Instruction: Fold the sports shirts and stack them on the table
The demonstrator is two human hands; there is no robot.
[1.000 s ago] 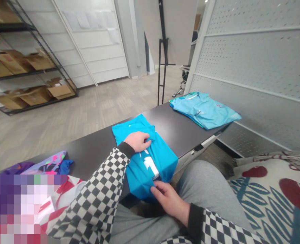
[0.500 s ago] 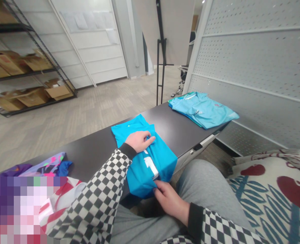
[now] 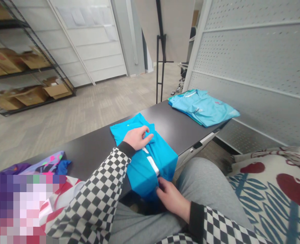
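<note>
Far left: black wire shelving (image 3: pixel 30 64) with cardboard boxes (image 3: pixel 31 95) on its shelves, some flaps open. Beige carpet tile (image 3: pixel 88 105) runs from its foot to the dark table (image 3: pixel 175 125). At the table's left end, a heap of bright garments (image 3: pixel 44 164) in purple, lilac and blue. Bottom left corner hidden by a pixelated patch (image 3: pixel 12 206); red-and-white cloth (image 3: pixel 60 196) lies just beside it.

Left hand (image 3: pixel 137 137), checkered sleeve (image 3: pixel 96 189) with a black cuff: fingers half curled, thumb raised, resting on the upper folded part of the shirt. Cannot tell if it is pinching cloth or only pressing.

Blue T-shirt (image 3: pixel 144 159): folded, lying across the table's near edge, lower end overhanging toward the lap. A strip of white print shows along a fold, partly tucked away.

Right hand (image 3: pixel 171 198): fingers and thumb closed on the shirt's near edge, a small gather of cloth held below the table edge.

Behind the table, a tall black metal stand (image 3: pixel 160 57) on the floor. Farther along the table, well apart from the hands, a stack of folded light-blue shirts (image 3: pixel 203 108) lies against a perforated metal panel (image 3: pixel 256 57). Below, a grey sweatpants knee (image 3: pixel 205 183). Far right, a cushion (image 3: pixel 274 186) patterned in red and teal, on the person's right
</note>
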